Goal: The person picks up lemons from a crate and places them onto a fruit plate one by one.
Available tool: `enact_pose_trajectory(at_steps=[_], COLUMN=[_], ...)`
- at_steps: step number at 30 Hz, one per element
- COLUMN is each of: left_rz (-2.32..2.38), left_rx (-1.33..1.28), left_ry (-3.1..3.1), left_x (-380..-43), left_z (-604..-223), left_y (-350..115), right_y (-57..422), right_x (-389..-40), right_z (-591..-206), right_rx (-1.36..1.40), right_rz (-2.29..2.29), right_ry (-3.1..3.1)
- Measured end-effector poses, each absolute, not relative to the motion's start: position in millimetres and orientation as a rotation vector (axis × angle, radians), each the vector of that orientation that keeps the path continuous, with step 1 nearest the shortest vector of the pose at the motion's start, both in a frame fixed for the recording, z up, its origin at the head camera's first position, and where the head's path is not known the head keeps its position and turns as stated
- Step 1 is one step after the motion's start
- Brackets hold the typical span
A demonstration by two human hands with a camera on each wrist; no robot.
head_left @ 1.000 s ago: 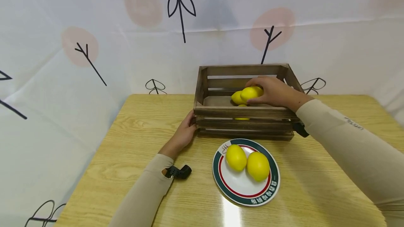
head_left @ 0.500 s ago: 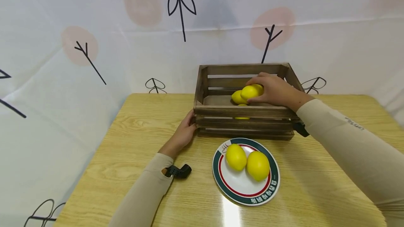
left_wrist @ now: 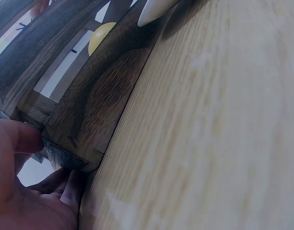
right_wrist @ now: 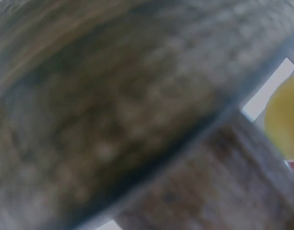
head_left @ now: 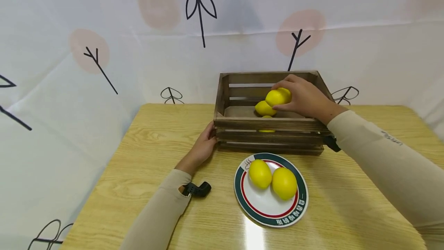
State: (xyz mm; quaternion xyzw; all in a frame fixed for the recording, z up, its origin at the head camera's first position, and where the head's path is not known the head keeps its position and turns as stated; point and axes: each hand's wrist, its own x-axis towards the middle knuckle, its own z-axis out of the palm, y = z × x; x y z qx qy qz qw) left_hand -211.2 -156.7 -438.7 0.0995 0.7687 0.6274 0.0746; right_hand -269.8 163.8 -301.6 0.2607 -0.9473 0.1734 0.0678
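My right hand (head_left: 306, 97) holds a lemon (head_left: 278, 97) between thumb and fingers, inside the wooden crate (head_left: 270, 124). In the right wrist view a blurred crate slat (right_wrist: 113, 110) fills most of the picture, with part of a yellow lemon (right_wrist: 285, 117) at the right edge. Below the held lemon lies another lemon (head_left: 265, 108) on the crate floor. A further lemon (head_left: 266, 130) shows partly through the front slats. My left hand (head_left: 202, 146) grips the crate's front left corner, thumb and fingers on either side of the wood (left_wrist: 72, 153) in the left wrist view.
In front of the crate, a white plate (head_left: 256, 207) with a green rim carries two lemons (head_left: 260, 174). All stand on a light wooden table (head_left: 145, 157). A patterned white cloth (head_left: 243, 49) hangs behind and at the left.
My right hand has risen slightly with the lemon, which now sits higher above the one on the crate floor. The left hand, crate and plate stay where they were.
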Motion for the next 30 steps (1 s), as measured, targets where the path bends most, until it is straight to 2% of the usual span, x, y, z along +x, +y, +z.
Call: enact_pose_trajectory(at_steps=[12, 22, 30], left_rz=[1.876, 1.862, 1.856], left_rx=[0.301, 0.295, 0.293], left_ry=[2.329, 2.331, 2.336], left_x=[-210.6, -213.0, -211.1], left_z=[-441.2, -437.8, -437.9], left_y=[-155.6, -156.7, -157.3], right_y=[164.5, 166.2, 163.0], right_x=[-253.9, -237.7, -218.7], right_z=[-293.1, -282.6, -290.8], right_rx=[0.828, 0.907, 0.977], right_rz=[0.386, 0.492, 0.557], right_ry=[-2.66, -2.413, -2.254])
